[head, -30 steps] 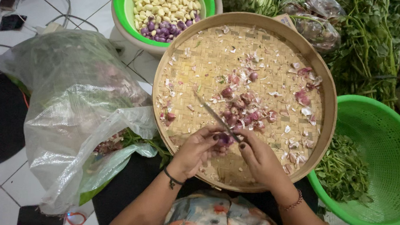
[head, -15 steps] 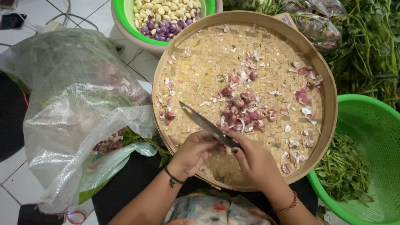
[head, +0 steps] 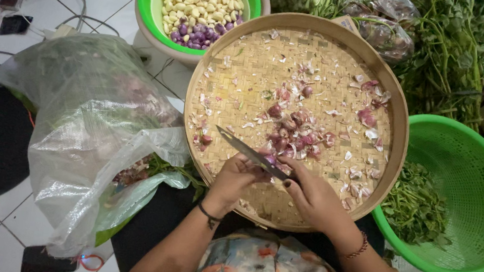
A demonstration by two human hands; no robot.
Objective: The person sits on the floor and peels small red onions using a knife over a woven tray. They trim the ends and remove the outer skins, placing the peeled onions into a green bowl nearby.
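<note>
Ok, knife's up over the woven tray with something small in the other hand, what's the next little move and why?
Probably draw the steel knife blade, held in the right hand, against the small purple shallot pinched in the left hand to strip its skin. Both hands sit over the round woven bamboo tray, where peels already lie.

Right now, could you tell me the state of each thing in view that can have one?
Knife: held in the right hand, blade out over the tray.
Left hand: closed on a small piece.
Woven tray: scattered with shallot skins.
Clear plastic bag: open, crumpled.
Right green basket: partly filled with greens.
</note>
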